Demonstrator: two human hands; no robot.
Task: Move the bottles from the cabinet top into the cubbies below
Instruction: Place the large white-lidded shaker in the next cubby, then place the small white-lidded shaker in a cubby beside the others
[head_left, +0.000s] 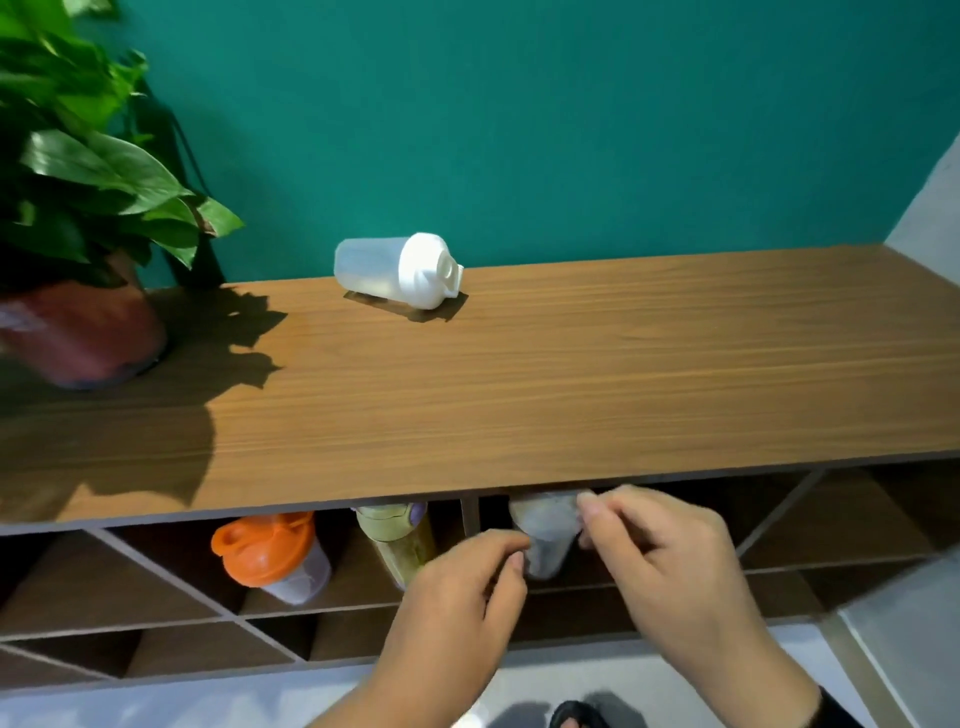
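A clear bottle with a white lid (400, 271) lies on its side at the back of the wooden cabinet top (519, 389). In the top row of cubbies stand an orange-lidded bottle (270, 556) and a yellow-green bottle (397, 540). A grey translucent bottle (545, 535) sits in the cubby just right of the divider. My left hand (457, 597) and my right hand (665, 561) flank it, fingertips at its sides. Whether they grip it or only touch it is unclear.
A potted plant (78, 208) in a reddish pot stands at the left end of the cabinet top. A teal wall rises behind. Diagonal dividers split the lower cubbies (208, 644). A dark sandal (576, 714) shows on the pale floor.
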